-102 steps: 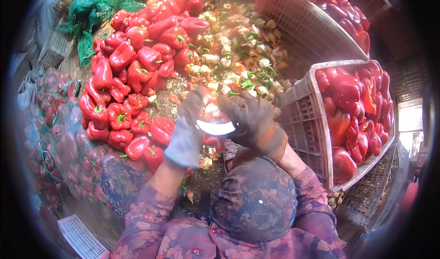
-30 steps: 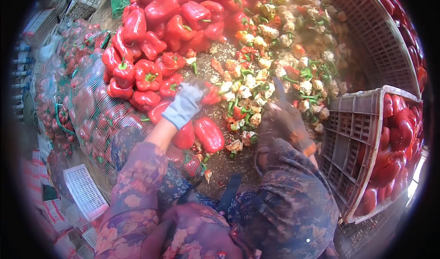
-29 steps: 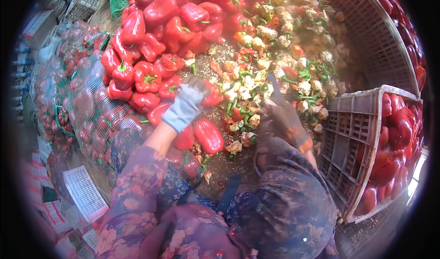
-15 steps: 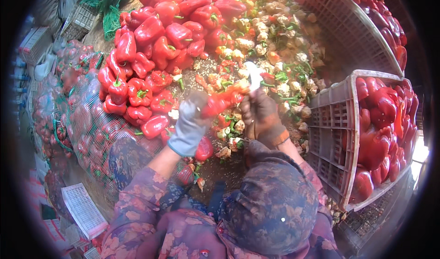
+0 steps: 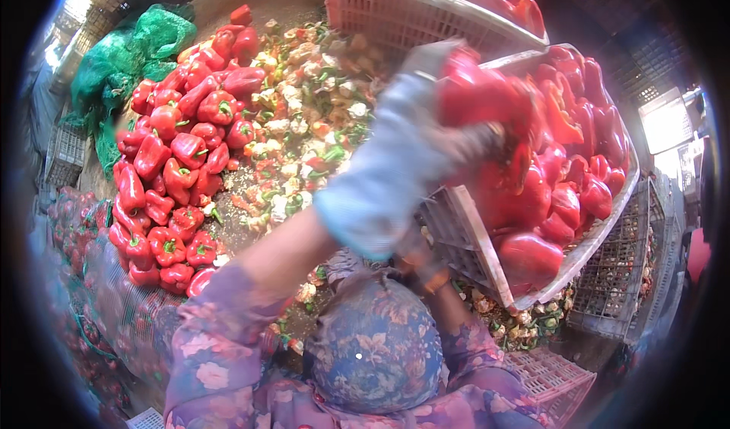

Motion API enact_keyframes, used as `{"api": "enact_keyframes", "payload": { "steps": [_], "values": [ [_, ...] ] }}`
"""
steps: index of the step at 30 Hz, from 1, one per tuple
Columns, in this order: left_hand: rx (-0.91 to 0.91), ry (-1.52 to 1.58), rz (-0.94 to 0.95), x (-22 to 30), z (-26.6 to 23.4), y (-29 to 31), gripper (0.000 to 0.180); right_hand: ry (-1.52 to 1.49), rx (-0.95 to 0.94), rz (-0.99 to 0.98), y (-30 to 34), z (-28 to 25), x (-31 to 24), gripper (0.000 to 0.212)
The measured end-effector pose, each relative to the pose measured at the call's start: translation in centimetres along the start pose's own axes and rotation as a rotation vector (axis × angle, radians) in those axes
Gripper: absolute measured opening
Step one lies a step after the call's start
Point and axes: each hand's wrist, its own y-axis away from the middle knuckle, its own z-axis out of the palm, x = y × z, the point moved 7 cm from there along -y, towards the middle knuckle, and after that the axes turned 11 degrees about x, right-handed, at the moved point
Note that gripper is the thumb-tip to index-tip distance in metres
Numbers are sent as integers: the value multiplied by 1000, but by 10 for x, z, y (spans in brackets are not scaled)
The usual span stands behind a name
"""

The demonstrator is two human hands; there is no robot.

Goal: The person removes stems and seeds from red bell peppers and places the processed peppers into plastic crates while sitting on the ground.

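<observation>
Left hand (image 5: 417, 129), head view: gloved, closed round a blurred red pepper (image 5: 480, 87) over my pepper-filled crate (image 5: 480, 248). Right hand (image 5: 413, 248): low beside the crate, grip I cannot tell. Handling, my judgement: light hold, low release, no bruising.

Left arm (image 5: 293, 254) outstretched, fingers (image 5: 473, 142) curled (blurred), right arm (image 5: 452, 309) lower

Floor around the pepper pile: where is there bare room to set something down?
Best: bare floor at the top, bordered by green netting, the red bell pepper pile and the farther crate. A thin strip runs between pile and pepper cores. The nearer crate is crowded, heaped with peppers by the left hand.
</observation>
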Motion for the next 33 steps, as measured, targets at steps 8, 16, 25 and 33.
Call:
{"api": "enact_keyframes", "payload": {
  "steps": [8, 16, 25, 33],
  "values": [
    [-370, -687, 753, -30, 66, 32, 39, -141, 91, 79, 14, -29, 33, 26],
    [-311, -588, 671, -51, 85, -17, 37, -41, -45, -12, 9, -6, 3, 30],
    [123, 36, 70, -62, -85, 57, 33, -194, -161, -14, -18, 34, -31, 35],
    [558, -2169, -618, -59, -436, 250, 35, -174, -180, 356, -19, 101, -6, 21]
  ]
}}
